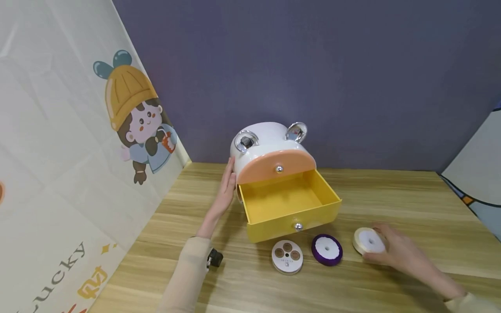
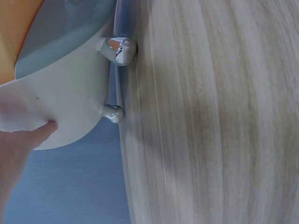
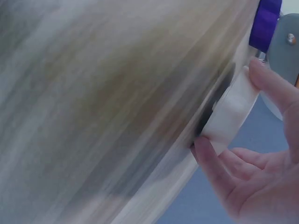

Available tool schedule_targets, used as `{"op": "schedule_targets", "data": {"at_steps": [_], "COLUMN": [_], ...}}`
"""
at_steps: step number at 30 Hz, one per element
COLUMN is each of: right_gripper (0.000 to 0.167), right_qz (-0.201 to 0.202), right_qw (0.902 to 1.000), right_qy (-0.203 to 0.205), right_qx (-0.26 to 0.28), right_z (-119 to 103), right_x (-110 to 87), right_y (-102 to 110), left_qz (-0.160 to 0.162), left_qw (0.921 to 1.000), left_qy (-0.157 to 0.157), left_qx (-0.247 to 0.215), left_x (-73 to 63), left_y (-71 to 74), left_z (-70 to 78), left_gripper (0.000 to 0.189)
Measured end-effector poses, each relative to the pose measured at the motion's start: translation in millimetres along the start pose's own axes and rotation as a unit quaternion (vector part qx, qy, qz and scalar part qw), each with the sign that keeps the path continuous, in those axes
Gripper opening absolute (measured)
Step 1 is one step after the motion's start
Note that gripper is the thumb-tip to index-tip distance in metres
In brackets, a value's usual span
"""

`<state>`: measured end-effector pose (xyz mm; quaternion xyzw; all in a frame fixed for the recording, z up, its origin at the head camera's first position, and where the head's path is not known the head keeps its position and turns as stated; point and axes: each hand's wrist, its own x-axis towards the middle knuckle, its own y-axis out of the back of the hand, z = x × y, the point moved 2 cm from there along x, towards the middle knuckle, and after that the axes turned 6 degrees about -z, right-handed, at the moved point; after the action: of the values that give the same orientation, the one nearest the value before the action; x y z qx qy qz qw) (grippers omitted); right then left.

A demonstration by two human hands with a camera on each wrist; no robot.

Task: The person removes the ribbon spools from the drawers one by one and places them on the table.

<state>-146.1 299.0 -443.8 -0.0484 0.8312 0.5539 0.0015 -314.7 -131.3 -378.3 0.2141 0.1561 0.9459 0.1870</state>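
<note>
A white rounded storage box (image 1: 266, 132) with silver ears has its yellow drawer (image 1: 289, 204) pulled out, and nothing shows inside it. Against the box's left side lies my left hand (image 1: 226, 189), its fingers fairly straight. In the left wrist view that hand (image 2: 16, 156) touches the white shell (image 2: 70, 100). My right hand (image 1: 403, 250) pinches a cream ribbon spool (image 1: 369, 241) between thumb and fingers. Seen by the right wrist camera, the spool (image 3: 231, 112) is tilted, with one edge close to the table; whether it touches is unclear.
A purple ribbon spool (image 1: 327, 250) and a white spool with brown circles (image 1: 287, 257) lie in front of the drawer. Above the drawer is an orange front (image 1: 270, 167) with a silver knob. The wooden table (image 1: 391, 191) meets a dark blue wall (image 1: 352, 87).
</note>
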Motion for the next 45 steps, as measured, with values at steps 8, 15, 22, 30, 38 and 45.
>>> {"op": "schedule_targets", "data": {"at_steps": [8,15,22,30,38,45], "right_gripper": [0.101,0.100,0.090,0.041,0.046,0.039], "right_qz": [0.017,0.024,0.070,0.058,-0.193,-0.260], "right_qw": [0.9997,0.9990,0.9956,0.9855,0.8829,0.7927], "right_qy": [0.012,0.021,0.056,0.091,0.048,0.011], "right_qx": [-0.015,-0.030,-0.026,0.131,0.425,0.551], "right_z": [0.1,-0.8,-12.9,-58.1,-103.3,-136.0], "right_x": [-2.6,-4.9,-6.7,-14.7,-7.6,5.8], "right_y": [-4.7,-8.6,1.9,18.4,9.0,-7.1], "left_qz": [-0.001,0.002,0.001,0.013,0.027,0.023], "left_qw": [1.0000,1.0000,1.0000,0.9997,0.9989,0.9992], "left_qy": [-0.005,-0.006,-0.009,-0.022,-0.038,-0.032], "left_qx": [0.000,-0.002,-0.004,0.002,0.004,0.000], "left_x": [1.0,1.5,-0.3,9.1,11.3,10.1], "left_y": [0.1,0.4,-0.9,-1.5,-3.0,-3.3], "left_z": [-2.6,-3.2,-1.8,-26.9,-42.9,-41.9], "left_gripper": [0.055,0.054,0.055,0.055,0.053,0.053]}}
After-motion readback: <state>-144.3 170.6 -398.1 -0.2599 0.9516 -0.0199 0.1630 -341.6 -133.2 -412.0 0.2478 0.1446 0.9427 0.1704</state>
